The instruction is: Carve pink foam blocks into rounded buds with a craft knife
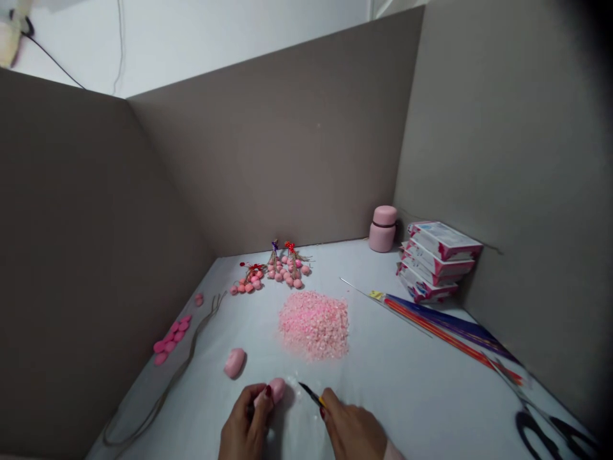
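Observation:
My left hand (246, 421) pinches a rounded pink piece of what looks like soap (276, 388) just above the table. In my right hand (352, 425) is a craft knife (311, 393) with a dark pointed blade and a bit of yellow handle showing. The blade points left at the pink piece, with a small gap between them. A few pale crumbs lie below the tip. Another pink soap piece (234, 363), cut on one side, rests left of my hands. Ahead of them spreads a heap of pink shavings (313, 324).
Pink ball bunches (287, 271) with twine and ribbon lie at the back. Pink discs (171, 340) and a twine length (191, 351) line the left. On the right are stacked boxes (438, 262), a pink flask (383, 229), coloured strips (445, 329) and scissors (536, 409). Grey panels enclose the table.

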A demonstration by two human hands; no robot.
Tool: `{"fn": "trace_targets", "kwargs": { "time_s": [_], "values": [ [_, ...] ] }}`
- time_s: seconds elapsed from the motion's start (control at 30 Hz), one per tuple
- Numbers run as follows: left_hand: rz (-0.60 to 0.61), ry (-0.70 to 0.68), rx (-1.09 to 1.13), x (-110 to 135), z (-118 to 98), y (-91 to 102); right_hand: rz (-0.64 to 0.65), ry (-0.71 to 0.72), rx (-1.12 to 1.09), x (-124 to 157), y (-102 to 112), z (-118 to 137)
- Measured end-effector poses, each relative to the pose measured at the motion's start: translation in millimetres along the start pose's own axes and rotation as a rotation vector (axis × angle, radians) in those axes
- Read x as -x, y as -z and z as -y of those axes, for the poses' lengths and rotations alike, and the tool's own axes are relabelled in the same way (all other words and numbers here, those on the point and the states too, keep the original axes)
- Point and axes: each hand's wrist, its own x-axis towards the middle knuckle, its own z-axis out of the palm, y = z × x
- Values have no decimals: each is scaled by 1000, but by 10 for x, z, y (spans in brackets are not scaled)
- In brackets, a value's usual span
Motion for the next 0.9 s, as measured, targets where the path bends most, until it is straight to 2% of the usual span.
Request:
{"fn": "trace_targets", "kwargs": {
  "time_s": [0.13,0.3,0.4,0.57,0.9],
  "values": [
    [-24,-34,-20,67,72,-57,6,18,90,-4,66,114],
    [-14,-99,-145,60,107,-40,-23,55,222,-41,69,334],
    [-24,-124,-142,81,98,-34,-23,58,242,-64,75,404],
    [-5,-120,-102,190,103,-49,-37,69,239,-68,84,406],
    [-150,-158,-161,242,72,-93,-111,141,281,-18,14,383]
  ]
}}
